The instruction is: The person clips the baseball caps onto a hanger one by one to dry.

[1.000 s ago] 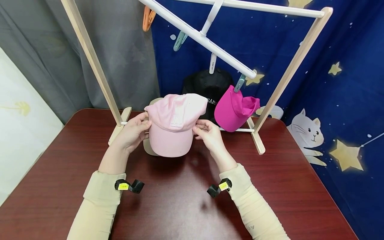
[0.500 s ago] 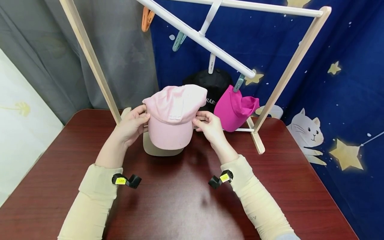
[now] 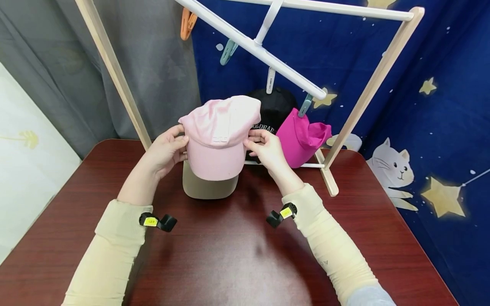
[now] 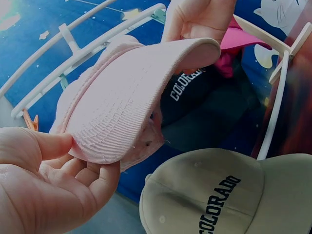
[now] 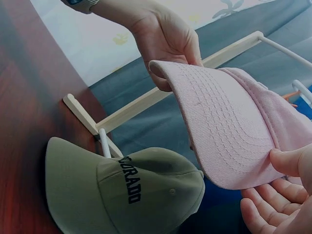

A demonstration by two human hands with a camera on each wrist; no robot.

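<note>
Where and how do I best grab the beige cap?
I'd pinch the beige cap by its brim, coming in low from the front: the brim juts out that way, its front edge uncovered, while the pink cap hides the crown in the head view.

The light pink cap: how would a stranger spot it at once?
Find the rack standing on the red-brown table. Seen between its posts, the left hand and right hand pinch the light pink cap by its brim. It alone is held, and is paler than the bright pink cap clipped to the hanger.
</note>
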